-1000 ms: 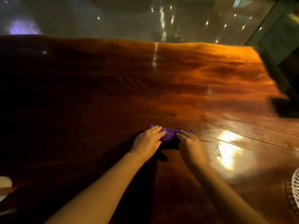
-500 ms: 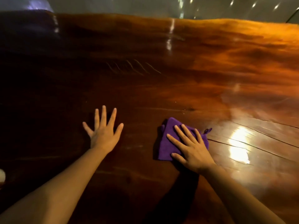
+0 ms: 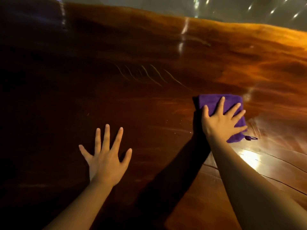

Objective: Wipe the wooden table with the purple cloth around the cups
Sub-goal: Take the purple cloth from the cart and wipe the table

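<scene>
Cloth (image 3: 214, 101) under right hand (image 3: 221, 121), fingers spread flat | left hand (image 3: 106, 156) splayed on table (image 3: 149, 113), well apart

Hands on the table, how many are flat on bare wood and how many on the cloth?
2 hands. The left hand lies spread on the bare table, lower left. The right hand presses flat on the cloth, upper right. No cups show in view.

You're likely in a dim lounge, café or home dining room: a broad, glossy slab-wood worktop (image 3: 166, 105) with cracked grain, and beyond it a polished floor (image 3: 249, 10) mirroring ceiling spotlights.
</scene>
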Demonstrator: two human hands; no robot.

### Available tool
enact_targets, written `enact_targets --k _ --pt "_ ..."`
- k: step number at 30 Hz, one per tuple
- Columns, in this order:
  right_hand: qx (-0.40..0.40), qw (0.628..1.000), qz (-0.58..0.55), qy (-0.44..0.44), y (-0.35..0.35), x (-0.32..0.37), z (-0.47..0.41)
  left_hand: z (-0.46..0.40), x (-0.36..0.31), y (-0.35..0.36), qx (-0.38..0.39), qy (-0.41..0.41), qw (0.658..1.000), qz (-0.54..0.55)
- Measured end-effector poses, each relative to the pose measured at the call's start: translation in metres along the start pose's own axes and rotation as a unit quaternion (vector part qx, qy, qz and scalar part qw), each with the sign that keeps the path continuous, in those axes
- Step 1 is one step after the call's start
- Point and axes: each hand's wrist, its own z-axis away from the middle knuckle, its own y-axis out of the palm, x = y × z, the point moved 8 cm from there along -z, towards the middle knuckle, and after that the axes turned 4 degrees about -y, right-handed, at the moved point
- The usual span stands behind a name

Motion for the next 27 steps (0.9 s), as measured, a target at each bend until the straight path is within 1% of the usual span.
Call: enact_targets --k 3,4,6,8,9,11,12,15,18,20,23,25,27 --pt "0.011 0.999 -0.001 -0.032 0.008 0.037 0.002 0.001 0.0 -0.001 -0.007 0.006 1.0 0.009" --pt "0.018 0.998 -0.007 -0.058 0.012 0.055 0.008 0.001 0.0 -0.001 -0.01 0.006 1.0 0.009" --pt "0.044 0.987 -0.014 -0.152 0.023 0.098 0.031 0.001 0.0 0.0 -0.01 0.004 1.0 0.006" --pt "0.07 0.959 -0.015 -0.274 0.03 0.131 0.07 0.001 0.0 -0.001 -0.009 0.003 1.0 0.006" --pt "0.081 0.94 -0.013 -0.33 0.031 0.138 0.092 0.001 0.0 -0.001 -0.009 0.003 1.0 0.009" --pt "0.095 0.903 -0.006 -0.42 0.026 0.126 0.135 0.0 0.0 -0.002 -0.006 0.003 1.0 0.012" --pt "0.1 0.889 -0.001 -0.447 0.023 0.11 0.156 0.0 -0.001 -0.002 -0.007 0.002 1.0 0.011" --pt "0.122 0.871 0.016 -0.476 0.014 0.049 0.211 0.001 0.0 -0.003 -0.013 0.0 1.0 0.011" --pt "0.15 0.857 0.032 -0.493 0.008 0.009 0.255 0.002 -0.001 -0.004 -0.01 0.004 1.0 0.019" --pt "0.166 0.847 0.035 -0.503 0.005 -0.002 0.274 0.002 -0.002 -0.005 0.001 0.006 1.0 0.021" --pt "0.183 0.84 0.031 -0.51 0.001 -0.008 0.284 0.006 -0.002 -0.003 0.036 0.008 0.998 0.056" --pt "0.181 0.84 0.031 -0.51 0.0 -0.01 0.286 0.018 0.001 -0.001 0.048 0.018 0.997 0.066" --pt "0.167 0.853 0.038 -0.492 -0.001 -0.013 0.286 0.032 0.006 0.001 0.044 0.037 0.997 0.047"
